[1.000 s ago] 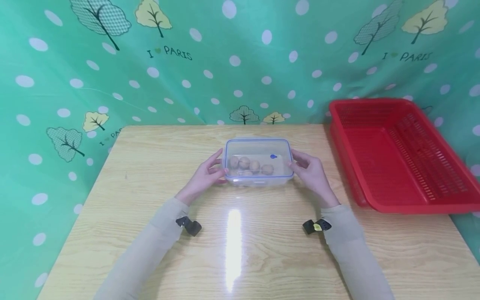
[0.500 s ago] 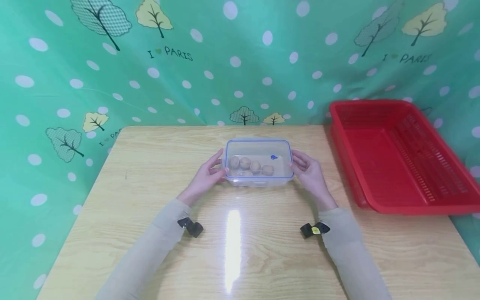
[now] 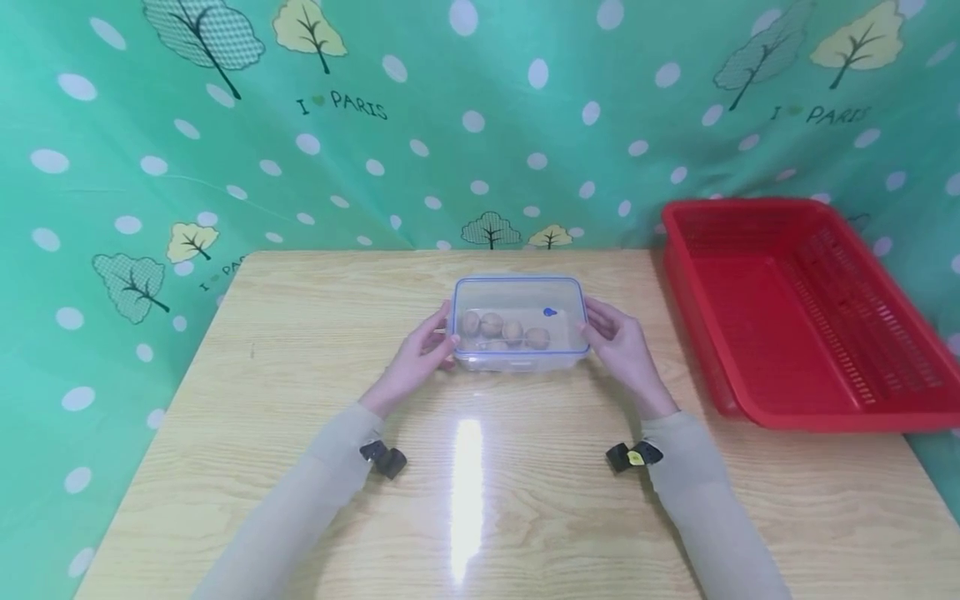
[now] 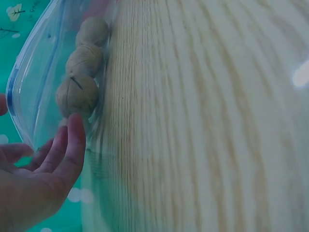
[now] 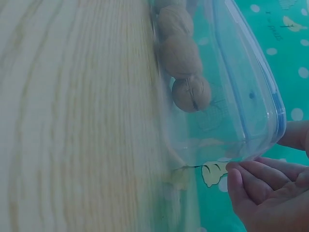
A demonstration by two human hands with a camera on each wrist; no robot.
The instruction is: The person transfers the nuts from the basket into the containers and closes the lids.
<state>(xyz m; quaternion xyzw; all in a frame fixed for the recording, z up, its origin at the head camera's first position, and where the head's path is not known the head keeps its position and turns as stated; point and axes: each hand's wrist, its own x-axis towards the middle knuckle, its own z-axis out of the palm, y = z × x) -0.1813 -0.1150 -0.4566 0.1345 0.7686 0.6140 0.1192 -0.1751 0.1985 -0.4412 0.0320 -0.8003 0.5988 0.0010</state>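
A clear plastic food container (image 3: 562, 335) with a blue-edged lid sits on the table, long side towards me. Several walnuts (image 3: 491, 324) lie in it, gathered towards its left and front; the right wrist view shows some of these walnuts (image 5: 179, 55) in a row through the wall. At the left end my left hand (image 3: 417, 354) holds the container, thumb by the lid's edge and fingers against the side. My right hand (image 3: 621, 343) grips the opposite end likewise, its thumb on the lid's corner. In the left wrist view, the fingertips (image 4: 76, 126) of my left hand meet the container's lower wall.
A large red plastic basket (image 3: 787, 333) with slotted walls stands at the table's right side. Pale wood-grain tabletop (image 3: 555, 500) spreads in front of the container. Behind the table hangs a green dotted cloth (image 3: 420, 83) printed with trees.
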